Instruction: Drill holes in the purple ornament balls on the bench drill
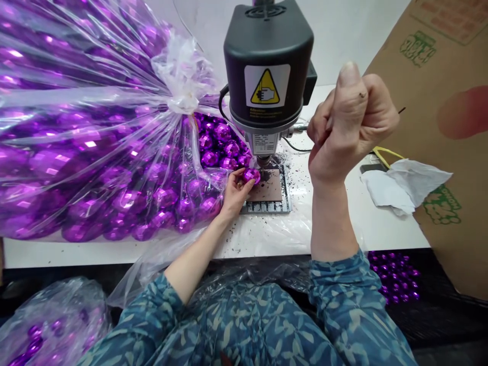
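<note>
My left hand [237, 190] pinches a shiny purple faceted ball [251, 176] between thumb and fingers. The ball is under the chuck [264, 160] of a black bench drill press [269, 56], over a brown board [269, 188] on the slotted metal base [267, 208]. Raised at the right of the machine, my right hand [348, 122] is closed in a fist around the press's feed lever [301, 128]. Most of the lever is hidden by the fingers. Whether the drill bit touches the ball I cannot make out.
A big knotted clear bag [95, 152] of purple balls fills the table's left. More loose balls [221, 140] lie beside the machine. Dark shavings dot the white table [297, 223]. White paper [396, 188] and a large cardboard box [438, 127] stand right. Another bag [57, 315] is below left.
</note>
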A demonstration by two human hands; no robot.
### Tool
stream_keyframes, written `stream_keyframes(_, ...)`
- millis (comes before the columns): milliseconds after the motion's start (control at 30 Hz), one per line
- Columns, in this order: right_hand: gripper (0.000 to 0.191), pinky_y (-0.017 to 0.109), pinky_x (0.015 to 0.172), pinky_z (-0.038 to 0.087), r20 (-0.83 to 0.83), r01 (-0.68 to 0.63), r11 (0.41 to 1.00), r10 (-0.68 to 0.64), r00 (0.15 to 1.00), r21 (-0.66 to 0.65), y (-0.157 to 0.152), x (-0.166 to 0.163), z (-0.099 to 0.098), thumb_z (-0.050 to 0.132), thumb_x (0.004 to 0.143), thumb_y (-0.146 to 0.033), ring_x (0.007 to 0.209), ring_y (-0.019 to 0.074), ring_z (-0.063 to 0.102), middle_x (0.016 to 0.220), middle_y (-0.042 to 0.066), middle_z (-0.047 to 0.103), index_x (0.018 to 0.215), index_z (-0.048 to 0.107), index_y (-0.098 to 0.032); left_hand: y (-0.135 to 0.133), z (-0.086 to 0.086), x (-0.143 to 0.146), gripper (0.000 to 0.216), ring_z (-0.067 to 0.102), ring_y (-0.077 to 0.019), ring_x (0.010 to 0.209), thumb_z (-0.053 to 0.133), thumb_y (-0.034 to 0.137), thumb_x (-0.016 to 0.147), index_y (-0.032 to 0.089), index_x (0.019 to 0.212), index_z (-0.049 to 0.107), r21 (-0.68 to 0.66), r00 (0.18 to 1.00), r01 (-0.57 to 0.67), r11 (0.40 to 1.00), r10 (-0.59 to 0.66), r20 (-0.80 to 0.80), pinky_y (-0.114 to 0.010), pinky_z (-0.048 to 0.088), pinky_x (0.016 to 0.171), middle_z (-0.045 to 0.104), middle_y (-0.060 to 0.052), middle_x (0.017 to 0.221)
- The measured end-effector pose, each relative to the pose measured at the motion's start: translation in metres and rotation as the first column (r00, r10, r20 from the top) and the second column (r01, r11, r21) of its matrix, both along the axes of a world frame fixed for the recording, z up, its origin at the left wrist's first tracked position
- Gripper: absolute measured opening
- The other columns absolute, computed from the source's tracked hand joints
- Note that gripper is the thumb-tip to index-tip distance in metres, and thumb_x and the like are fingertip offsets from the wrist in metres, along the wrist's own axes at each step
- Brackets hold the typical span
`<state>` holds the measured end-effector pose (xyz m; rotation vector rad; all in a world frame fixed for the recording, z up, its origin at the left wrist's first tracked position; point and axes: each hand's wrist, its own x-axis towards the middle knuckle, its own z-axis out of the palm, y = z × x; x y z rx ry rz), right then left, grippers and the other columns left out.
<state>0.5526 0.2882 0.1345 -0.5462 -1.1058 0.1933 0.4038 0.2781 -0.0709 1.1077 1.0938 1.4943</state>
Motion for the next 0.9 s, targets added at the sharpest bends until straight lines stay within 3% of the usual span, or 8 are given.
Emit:
stream_keyframes(133, 0.057, 0.023, 0.043, 0.022, -0.01, -0.035, 0.998, 0.036, 0.999, 0.048, -0.002, 0.0, 0.0, 0.054, 0.094, -0.059, 0.039, 0.0005, 0.027, 0.047, -0.009, 0.026, 0.064, 0.022, -0.023, 0.001, -0.003, 0.0, 0.067, 0.07, -0.0224, 0.115, 0.089, 0.054, 0.07, 0.022, 0.12, 0.057, 0.049, 0.995, 0.095, 0.994, -0.093, -0.031, -0.041, 0.055, 0.106, 0.07, -0.01, 0.123)
stream_keyframes(300, 0.055, 0.021, 0.044, 0.023, -0.002, 0.015, 1.0, -0.015, 1.0, -0.002, -0.006, -0.002, 0.003, 0.051, 0.098, -0.052, 0.038, 0.0, 0.03, 0.047, -0.009, 0.027, 0.063, 0.022, -0.022, -0.002, -0.004, 0.002, 0.065, 0.069, -0.025, 0.119, 0.086, 0.052, 0.075, 0.022, 0.124, 0.055, 0.098, 0.98, 0.185, 0.978, -0.175, -0.097, -0.045, 0.055, 0.108, 0.067, -0.012, 0.128)
stream_keyframes(400, 0.053, 0.021, 0.044, 0.024, -0.006, -0.001, 1.0, 0.001, 1.0, 0.014, -0.007, -0.001, 0.003, 0.053, 0.099, -0.047, 0.038, 0.0001, 0.031, 0.046, -0.009, 0.029, 0.063, 0.023, -0.022, -0.001, -0.004, 0.004, 0.062, 0.067, -0.0248, 0.119, 0.085, 0.05, 0.077, 0.021, 0.124, 0.057, 0.16, 0.975, 0.178, 0.971, -0.151, -0.165, -0.044, 0.054, 0.108, 0.066, -0.012, 0.126)
stream_keyframes(667, 0.055, 0.022, 0.044, 0.026, 0.02, 0.058, 0.998, -0.057, 0.998, -0.037, -0.008, -0.001, -0.002, 0.05, 0.098, -0.057, 0.038, 0.0011, 0.031, 0.048, -0.008, 0.026, 0.066, 0.023, -0.022, -0.004, 0.004, 0.01, 0.046, 0.06, -0.0267, 0.126, 0.077, 0.041, 0.086, 0.021, 0.123, 0.058, 0.33, 0.894, 0.19, 0.925, -0.024, -0.447, -0.044, 0.051, 0.108, 0.06, -0.012, 0.13)
stream_keyframes(767, 0.053, 0.022, 0.043, 0.024, 0.026, 0.056, 0.998, -0.056, 0.998, -0.024, -0.01, -0.001, 0.0, 0.05, 0.099, -0.051, 0.037, 0.0011, 0.03, 0.047, -0.008, 0.026, 0.064, 0.023, -0.022, -0.008, 0.006, 0.013, 0.047, 0.059, -0.0277, 0.13, 0.077, 0.042, 0.086, 0.022, 0.124, 0.057, 0.286, 0.892, 0.204, 0.936, -0.057, -0.448, -0.046, 0.049, 0.111, 0.061, -0.013, 0.135)
stream_keyframes(900, 0.052, 0.023, 0.045, 0.025, 0.029, 0.063, 0.997, -0.061, 0.998, -0.044, -0.013, -0.002, 0.001, 0.048, 0.1, -0.05, 0.038, 0.0023, 0.031, 0.047, -0.008, 0.026, 0.062, 0.023, -0.023, -0.01, 0.005, 0.015, 0.054, 0.066, -0.0261, 0.118, 0.081, 0.046, 0.083, 0.022, 0.124, 0.056, 0.165, 0.937, 0.171, 0.971, -0.109, -0.332, -0.044, 0.053, 0.105, 0.067, -0.012, 0.126)
